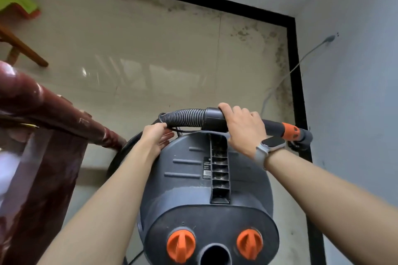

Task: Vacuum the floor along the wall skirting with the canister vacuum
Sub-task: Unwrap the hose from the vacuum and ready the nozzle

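The grey canister vacuum [206, 180] stands on the tiled floor [150, 54] near the black skirting [299, 84]. The right hand [243, 127] grips the hose handle [213, 119]. The left hand [156, 135] pinches the black cord [178, 130] beside the ribbed hose [183, 117].

grey canister vacuum [193, 178] with orange knobs [181, 245], black skirting [298, 71], beige floor [150, 49]

home room | tiled floor [150, 49] | black skirting [215, 2] | wooden banister [53, 109]
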Demonstrator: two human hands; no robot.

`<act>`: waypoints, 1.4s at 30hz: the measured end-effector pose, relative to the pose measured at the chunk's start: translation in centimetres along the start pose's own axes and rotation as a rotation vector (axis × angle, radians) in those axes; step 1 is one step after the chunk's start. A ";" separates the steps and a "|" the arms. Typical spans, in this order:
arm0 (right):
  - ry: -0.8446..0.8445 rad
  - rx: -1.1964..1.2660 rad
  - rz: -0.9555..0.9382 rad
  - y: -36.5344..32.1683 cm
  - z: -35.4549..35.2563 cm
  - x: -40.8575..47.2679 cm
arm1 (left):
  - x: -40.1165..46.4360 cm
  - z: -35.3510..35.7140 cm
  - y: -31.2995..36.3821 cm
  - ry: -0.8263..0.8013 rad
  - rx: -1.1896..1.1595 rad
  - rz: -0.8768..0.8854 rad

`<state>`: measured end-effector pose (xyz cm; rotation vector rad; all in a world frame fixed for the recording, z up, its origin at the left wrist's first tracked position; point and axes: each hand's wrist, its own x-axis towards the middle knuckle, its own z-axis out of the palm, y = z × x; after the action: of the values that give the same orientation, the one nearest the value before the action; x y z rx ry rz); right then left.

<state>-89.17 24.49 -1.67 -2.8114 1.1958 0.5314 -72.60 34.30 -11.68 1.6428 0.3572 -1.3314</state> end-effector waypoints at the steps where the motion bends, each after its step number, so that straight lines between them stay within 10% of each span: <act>1: -0.001 0.000 0.003 0.2 0.0 0.1 | -0.2 0.0 0.0 -0.008 -0.016 0.007; 16: -0.016 -0.062 -0.125 1.9 -0.7 1.2 | -4.7 3.6 2.3 0.078 0.188 0.397; 28: -0.129 0.337 -0.394 0.8 2.3 7.6 | -6.0 5.5 3.5 -0.077 0.403 0.521; 35: -0.269 0.559 -0.389 2.7 3.2 8.7 | -4.0 4.7 3.0 0.118 1.348 0.661; 42: -0.376 0.698 -0.370 4.1 3.9 8.8 | -2.9 5.7 3.7 0.223 1.615 0.891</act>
<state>-87.53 16.13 -7.80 -2.1309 0.6022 0.4656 -74.40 28.78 -7.08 2.6307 -1.5717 -0.5599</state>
